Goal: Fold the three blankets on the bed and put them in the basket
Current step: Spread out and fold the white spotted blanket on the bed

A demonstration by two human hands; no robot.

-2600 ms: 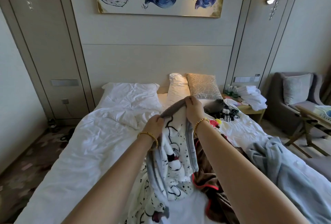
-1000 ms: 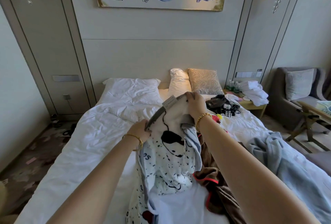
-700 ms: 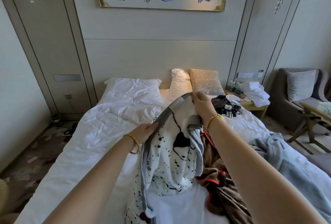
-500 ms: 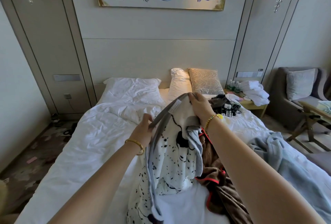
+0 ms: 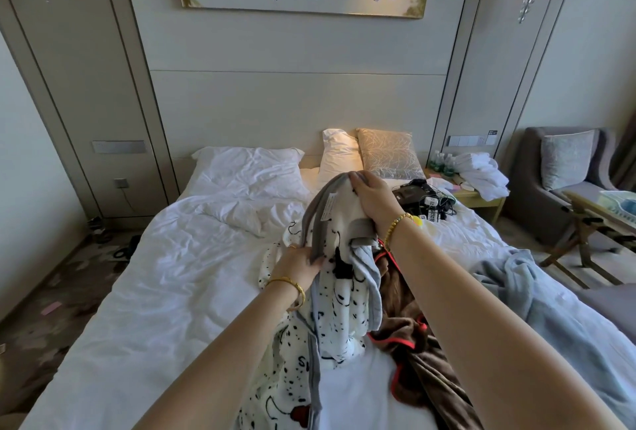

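Observation:
I hold a white blanket (image 5: 339, 309) with black spots and a grey border up over the bed (image 5: 165, 285). My right hand (image 5: 373, 201) grips its grey corner at the top. Lower down, my left hand (image 5: 299, 262) grips the grey border strip. The blanket hangs bunched between them and trails onto the sheet. A brown blanket (image 5: 416, 354) with red trim lies crumpled just right of it. A light blue blanket (image 5: 537, 299) is heaped on the bed's right side. No basket is in view.
White pillows (image 5: 247, 168) and a patterned cushion (image 5: 387, 154) lie at the headboard. Black electronics and cables (image 5: 423, 197) sit on the bed near a bedside table with towels (image 5: 481, 175). An armchair (image 5: 564, 171) and a folding table (image 5: 599, 219) stand at the right.
My left hand has slid down along the grey border, away from my right hand, which keeps holding the corner up. The blanket hangs longer between them.

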